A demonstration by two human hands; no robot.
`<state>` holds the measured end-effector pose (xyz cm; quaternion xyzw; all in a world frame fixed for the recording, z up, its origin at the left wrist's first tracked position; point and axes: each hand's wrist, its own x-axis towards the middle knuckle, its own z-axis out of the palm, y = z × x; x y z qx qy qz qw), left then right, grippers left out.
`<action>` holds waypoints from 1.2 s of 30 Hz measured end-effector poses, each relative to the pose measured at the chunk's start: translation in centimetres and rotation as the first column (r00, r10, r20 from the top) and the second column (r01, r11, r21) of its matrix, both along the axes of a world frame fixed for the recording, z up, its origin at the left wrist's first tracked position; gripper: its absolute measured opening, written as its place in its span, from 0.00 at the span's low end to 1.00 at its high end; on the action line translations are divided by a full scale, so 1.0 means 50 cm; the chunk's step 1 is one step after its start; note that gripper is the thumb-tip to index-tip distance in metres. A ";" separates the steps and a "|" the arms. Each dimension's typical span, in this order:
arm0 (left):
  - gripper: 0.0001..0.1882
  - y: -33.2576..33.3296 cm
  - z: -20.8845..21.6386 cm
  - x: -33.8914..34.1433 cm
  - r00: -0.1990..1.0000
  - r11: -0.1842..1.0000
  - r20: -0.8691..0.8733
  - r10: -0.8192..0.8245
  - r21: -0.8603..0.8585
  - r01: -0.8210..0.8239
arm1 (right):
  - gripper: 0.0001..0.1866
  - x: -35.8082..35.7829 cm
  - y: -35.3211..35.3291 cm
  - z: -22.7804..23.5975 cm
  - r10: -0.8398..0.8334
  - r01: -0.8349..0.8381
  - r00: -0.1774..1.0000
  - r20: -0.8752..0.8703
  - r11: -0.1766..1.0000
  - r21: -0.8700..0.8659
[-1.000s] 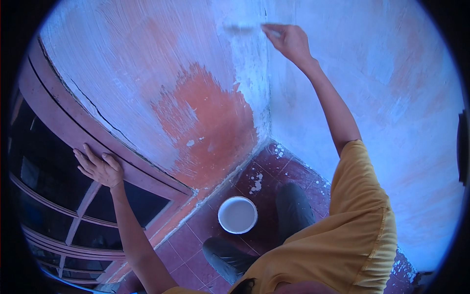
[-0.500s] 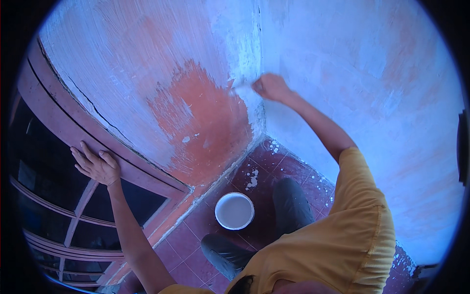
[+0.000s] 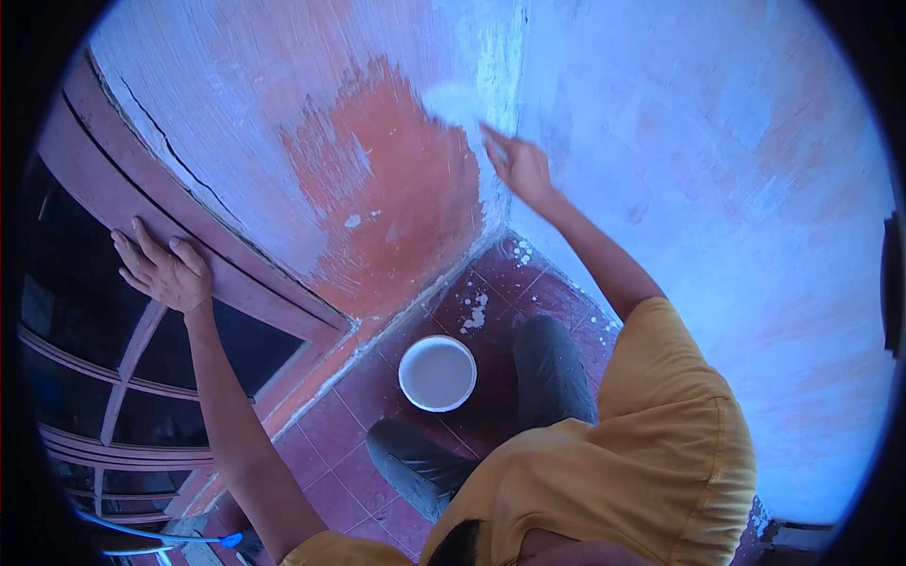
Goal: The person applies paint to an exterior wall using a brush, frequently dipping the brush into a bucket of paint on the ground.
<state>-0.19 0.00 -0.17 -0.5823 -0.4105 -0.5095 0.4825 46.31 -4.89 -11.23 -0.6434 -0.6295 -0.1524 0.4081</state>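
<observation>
Your right hand (image 3: 519, 168) pinches a brush (image 3: 453, 99) at the wall corner (image 3: 500, 57) — your left hand (image 3: 165, 272) lies spread flat on the window frame (image 3: 94, 179).

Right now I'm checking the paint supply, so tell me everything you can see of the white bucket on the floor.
The white bucket is round and looks like plastic, seen from straight above. It stands upright and open on the dark red floor tiles, near the wall corner and just ahead of the person's dark-trousered knees. It holds pale whitish paint. Neither hand touches it.
</observation>
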 end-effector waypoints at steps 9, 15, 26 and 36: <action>0.29 0.002 -0.005 0.006 1.000 0.999 0.019 -0.019 -0.025 0.020 | 0.16 0.071 0.027 0.136 -0.007 0.026 0.988 0.152 0.992 -0.127; 0.29 0.001 -0.004 -0.001 0.999 0.999 0.029 -0.028 -0.016 0.028 | 0.13 0.006 -0.004 0.260 0.170 -0.126 0.985 -0.025 0.813 0.569; 0.29 0.009 -0.009 0.002 0.998 0.999 0.039 -0.043 -0.031 0.044 | 0.14 0.064 -0.014 -0.165 0.157 -0.060 0.977 0.142 0.847 -0.528; 0.30 -0.003 -0.003 -0.012 0.999 0.999 0.042 -0.026 -0.029 0.027 | 0.14 -0.078 -0.055 0.342 -0.023 0.017 0.999 0.025 0.975 0.223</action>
